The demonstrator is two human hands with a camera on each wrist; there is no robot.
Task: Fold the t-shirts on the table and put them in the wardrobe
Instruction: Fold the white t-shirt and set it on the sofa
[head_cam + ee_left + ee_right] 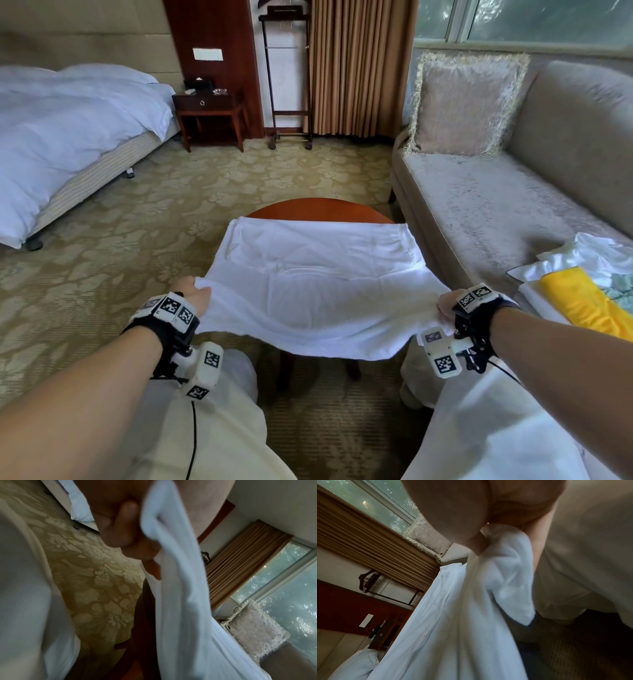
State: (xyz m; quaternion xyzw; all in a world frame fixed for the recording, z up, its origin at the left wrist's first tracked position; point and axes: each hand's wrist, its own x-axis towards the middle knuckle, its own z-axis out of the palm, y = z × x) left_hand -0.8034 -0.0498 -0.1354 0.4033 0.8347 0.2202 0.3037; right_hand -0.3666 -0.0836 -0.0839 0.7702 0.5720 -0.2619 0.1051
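Observation:
A white t-shirt [315,274] lies spread over a small round wooden table [318,209], its near edge lifted off the table toward me. My left hand [198,295] grips the near left corner, and in the left wrist view its curled fingers [120,526] close on the white cloth [180,601]. My right hand [445,306] grips the near right corner; the right wrist view shows the bunched cloth [505,563] coming out of that fist. The shirt's far part rests flat on the table.
A grey sofa [496,205] with a fringed cushion [466,106] stands to the right; a yellow cloth [582,301] and other white garments lie on its near end. A bed [68,137] is at the left, with a nightstand [210,116] and valet stand [287,75] behind. Patterned carpet surrounds the table.

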